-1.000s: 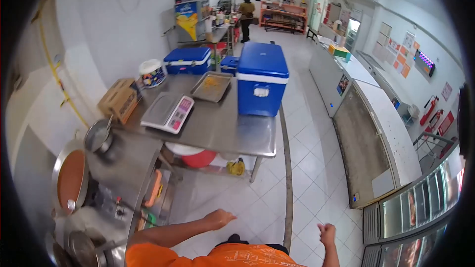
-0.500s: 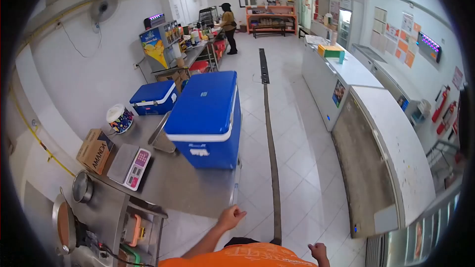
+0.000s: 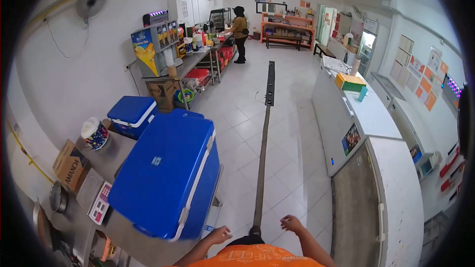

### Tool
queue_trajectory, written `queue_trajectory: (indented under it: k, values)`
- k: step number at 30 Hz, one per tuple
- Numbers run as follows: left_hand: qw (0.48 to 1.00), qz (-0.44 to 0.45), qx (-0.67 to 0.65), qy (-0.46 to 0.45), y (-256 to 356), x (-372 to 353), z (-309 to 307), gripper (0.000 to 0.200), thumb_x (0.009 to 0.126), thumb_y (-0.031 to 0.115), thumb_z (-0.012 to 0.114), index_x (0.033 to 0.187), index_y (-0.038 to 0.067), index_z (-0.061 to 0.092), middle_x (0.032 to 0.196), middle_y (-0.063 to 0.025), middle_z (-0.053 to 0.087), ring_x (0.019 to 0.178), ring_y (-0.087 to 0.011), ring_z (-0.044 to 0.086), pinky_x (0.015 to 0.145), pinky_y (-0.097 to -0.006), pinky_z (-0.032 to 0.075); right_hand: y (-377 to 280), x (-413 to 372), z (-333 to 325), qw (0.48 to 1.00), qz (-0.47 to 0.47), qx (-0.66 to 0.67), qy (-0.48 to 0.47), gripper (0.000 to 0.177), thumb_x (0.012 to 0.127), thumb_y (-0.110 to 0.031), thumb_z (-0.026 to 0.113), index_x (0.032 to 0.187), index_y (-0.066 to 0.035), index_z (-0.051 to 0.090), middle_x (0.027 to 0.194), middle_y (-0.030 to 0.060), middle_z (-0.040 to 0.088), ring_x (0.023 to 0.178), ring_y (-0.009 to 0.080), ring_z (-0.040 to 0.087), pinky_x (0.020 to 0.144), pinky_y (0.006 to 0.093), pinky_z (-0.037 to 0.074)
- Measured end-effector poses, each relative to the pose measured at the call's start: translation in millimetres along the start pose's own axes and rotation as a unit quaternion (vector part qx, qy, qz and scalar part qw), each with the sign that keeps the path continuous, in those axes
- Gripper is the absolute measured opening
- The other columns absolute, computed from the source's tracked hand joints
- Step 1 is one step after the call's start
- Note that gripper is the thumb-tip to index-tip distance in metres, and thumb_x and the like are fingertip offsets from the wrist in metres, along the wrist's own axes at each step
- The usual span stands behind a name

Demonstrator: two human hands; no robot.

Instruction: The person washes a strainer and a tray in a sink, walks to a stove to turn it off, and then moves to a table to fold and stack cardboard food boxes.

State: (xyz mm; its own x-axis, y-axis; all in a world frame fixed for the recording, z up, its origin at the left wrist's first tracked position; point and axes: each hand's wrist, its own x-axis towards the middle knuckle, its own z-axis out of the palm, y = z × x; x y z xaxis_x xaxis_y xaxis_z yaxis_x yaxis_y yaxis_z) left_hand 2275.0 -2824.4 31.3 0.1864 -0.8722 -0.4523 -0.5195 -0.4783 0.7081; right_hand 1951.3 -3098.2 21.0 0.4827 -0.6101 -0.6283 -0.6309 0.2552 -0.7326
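My left hand [image 3: 219, 235] is low in the view, just right of the near end of a large blue cooler [image 3: 166, 163]. Its fingers are loosely curled, and I cannot make out anything in them. My right hand [image 3: 292, 224] hangs over the tiled floor with its fingers apart and nothing in them. The cooler stands with its lid closed on a steel table [image 3: 133, 232], and a smaller blue cooler [image 3: 131, 113] sits behind it. A scale [image 3: 95, 198] and a cardboard box [image 3: 71, 168] are on the table's left side.
Chest freezers [image 3: 368, 113] line the right side. A drain channel [image 3: 264, 163] runs along the floor ahead. A person [image 3: 239, 33] stands at the far left counter, past a drink dispenser [image 3: 155, 49]. An orange shelf [image 3: 288, 27] is at the back.
The view has moved forward, so the large cooler looks closer and bigger. My left hand now appears lower and further left, and my right hand shows higher and further left, with its fingers apart.
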Motion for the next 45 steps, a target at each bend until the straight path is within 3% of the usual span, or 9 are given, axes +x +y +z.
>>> queue_trajectory:
  k: [2, 5, 6, 16, 20, 22, 24, 28, 45]
  values:
    - [0.999, 0.013, -0.047, 0.011, 16, 84, -4, 0.047, 0.086, 0.042, 0.075, 0.113, 0.007, 0.061, 0.102, -0.0169, 0.071, 0.097, -0.0288, 0.069, 0.084, -0.0395, 0.054, 31, 32, -22, 0.97, 0.046, 0.175, -0.161, 0.04, 0.096, -0.035, 0.065, 0.122, -0.005, 0.057, 0.104, 0.0145, 0.07, 0.09, 0.0235, 0.07, 0.075, 0.038, 0.057]
    - [0.998, 0.046, -0.03, -0.013, 73, 206, -28, 0.044, 0.087, 0.041, 0.074, 0.112, 0.007, 0.062, 0.099, -0.0143, 0.072, 0.091, -0.0261, 0.069, 0.081, -0.0388, 0.054, 35, 48, -57, 0.953, -0.032, -0.263, -0.147, 0.061, 0.093, -0.036, 0.068, 0.143, -0.007, 0.049, 0.137, 0.014, 0.058, 0.127, 0.0278, 0.054, 0.104, 0.0423, 0.046]
    - [0.998, 0.046, -0.027, -0.015, 96, 241, -39, 0.044, 0.087, 0.041, 0.074, 0.112, 0.007, 0.062, 0.099, -0.0143, 0.072, 0.091, -0.0261, 0.069, 0.081, -0.0388, 0.054, -87, -24, -70, 0.95, -0.084, -0.06, -0.296, 0.066, 0.094, -0.038, 0.067, 0.148, -0.01, 0.044, 0.146, 0.0136, 0.052, 0.131, 0.0268, 0.051, 0.109, 0.0407, 0.041]
    - [0.961, 0.029, -0.268, -0.058, 115, 531, -136, 0.033, 0.091, 0.032, 0.07, 0.108, 0.005, 0.061, 0.09, -0.0063, 0.07, 0.077, -0.016, 0.067, 0.066, -0.0311, 0.053, -206, 184, -228, 0.941, -0.089, -0.273, -0.18, 0.042, 0.086, -0.033, 0.072, 0.12, -0.009, 0.07, 0.12, 0.0135, 0.069, 0.112, 0.0291, 0.064, 0.099, 0.0392, 0.048]
    - [0.986, -0.133, 0.046, -0.085, 31, 569, -190, 0.034, 0.092, 0.042, 0.059, 0.089, 0.01, 0.069, 0.086, -0.0052, 0.071, 0.075, -0.0216, 0.066, 0.06, -0.04, 0.051, -286, 303, -296, 0.95, -0.139, -0.249, -0.13, 0.05, 0.093, -0.042, 0.065, 0.132, -0.011, 0.06, 0.117, 0.0153, 0.07, 0.104, 0.0297, 0.067, 0.092, 0.0407, 0.051]
    - [0.839, 0.199, 0.482, -0.155, 4, 566, -225, 0.041, 0.093, 0.047, 0.055, 0.087, 0.01, 0.071, 0.091, -0.0094, 0.071, 0.076, -0.0295, 0.066, 0.069, -0.0454, 0.052, -311, 368, -323, 0.933, -0.141, -0.233, -0.236, 0.048, 0.095, -0.042, 0.061, 0.132, -0.01, 0.062, 0.117, 0.0165, 0.07, 0.104, 0.0293, 0.066, 0.091, 0.0401, 0.05]
    - [0.968, -0.199, 0.125, -0.088, -5, 555, -257, 0.041, 0.093, 0.047, 0.055, 0.087, 0.01, 0.071, 0.092, -0.01, 0.071, 0.077, -0.03, 0.066, 0.07, -0.0455, 0.053, -358, 402, -346, 0.917, -0.172, -0.182, -0.309, 0.044, 0.094, -0.039, 0.059, 0.12, -0.004, 0.068, 0.115, 0.016, 0.07, 0.103, 0.0332, 0.064, 0.092, 0.0408, 0.05]
    - [0.951, -0.308, -0.012, -0.033, 29, 626, -298, 0.041, 0.093, 0.047, 0.056, 0.088, 0.009, 0.071, 0.094, -0.0113, 0.072, 0.079, -0.0309, 0.067, 0.073, -0.0457, 0.053, -404, 511, -371, 0.849, -0.205, -0.309, -0.376, 0.04, 0.094, -0.037, 0.059, 0.11, -0.002, 0.07, 0.108, 0.0142, 0.071, 0.096, 0.0293, 0.065, 0.085, 0.0403, 0.051]
    - [0.963, 0.008, 0.262, 0.063, 201, 1288, -616, 0.035, 0.091, 0.038, 0.063, 0.094, 0.004, 0.071, 0.097, -0.0171, 0.073, 0.092, -0.0351, 0.069, 0.084, -0.0461, 0.054, -630, 815, -555, 0.98, -0.165, -0.045, -0.1, 0.031, 0.099, -0.032, 0.059, 0.102, -0.002, 0.066, 0.094, 0.0143, 0.07, 0.089, 0.0204, 0.065, 0.078, 0.0365, 0.05]
